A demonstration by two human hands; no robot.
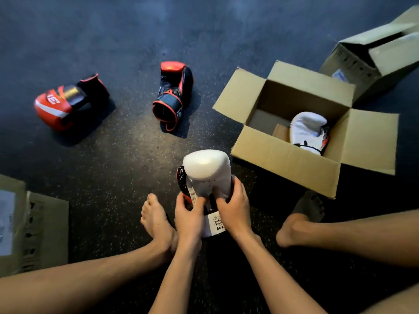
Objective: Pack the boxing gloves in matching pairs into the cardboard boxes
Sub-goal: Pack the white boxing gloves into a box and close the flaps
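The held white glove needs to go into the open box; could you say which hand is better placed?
Probably the right hand: both grip the glove, but the box lies to its right; the left hand would cross.

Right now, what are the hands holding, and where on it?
Both the left hand and right hand grip one white boxing glove at its wrist end, near the cuff, padded end pointing away.

Nearest glove [206,175] centre front, open box [283,159] right of it, second glove [308,130] inside, third glove [179,94] behind, fourth glove [68,103] left.
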